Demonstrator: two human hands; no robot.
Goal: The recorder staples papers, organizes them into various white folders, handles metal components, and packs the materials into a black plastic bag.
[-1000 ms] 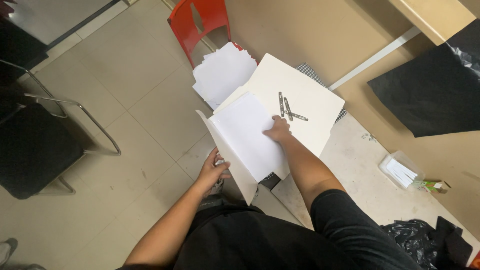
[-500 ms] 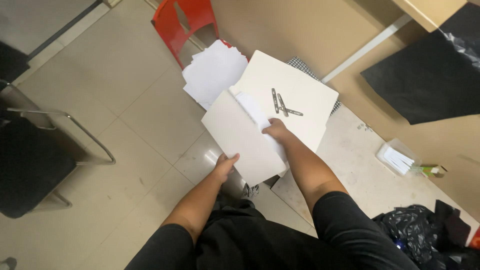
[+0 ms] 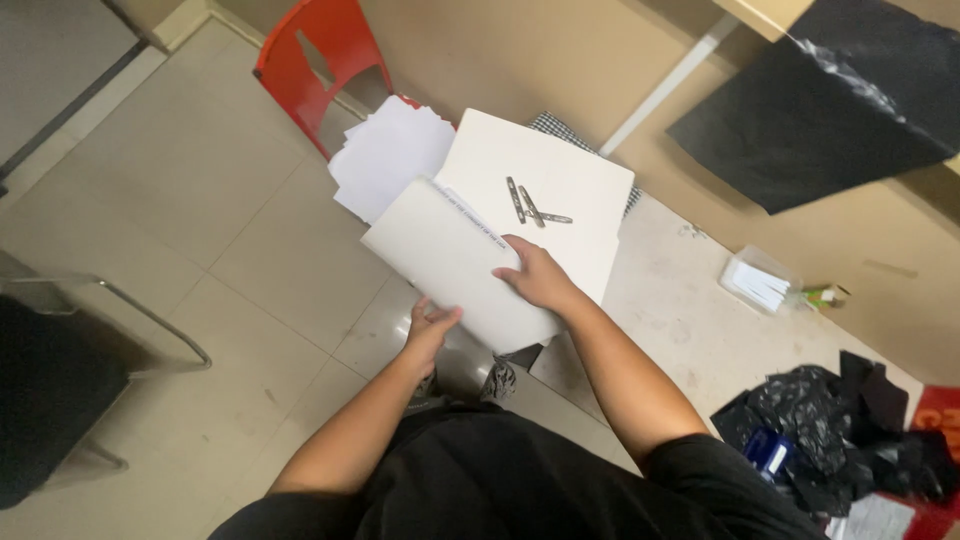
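I hold a white folder (image 3: 440, 255) in front of me, closed with sheets inside. My left hand (image 3: 430, 328) grips its near lower edge from below. My right hand (image 3: 537, 275) lies flat on top of its right part, fingers pressing the cover. Behind it a large white board (image 3: 560, 185) rests on a low surface, with three metal clips (image 3: 530, 205) on it. A loose stack of white paper (image 3: 385, 155) lies to the left of the board, on a red chair (image 3: 310, 60).
A clear plastic box of white slips (image 3: 760, 283) sits on the floor at right, near a small green item (image 3: 825, 295). Black plastic bags (image 3: 840, 420) lie at lower right. A black sheet (image 3: 820, 110) hangs on the wall. A dark metal-framed chair (image 3: 60, 380) stands at left.
The open folder has been shut and laid flatter. My right hand moved from the inner sheets onto the cover; my left hand shifted to the near edge.
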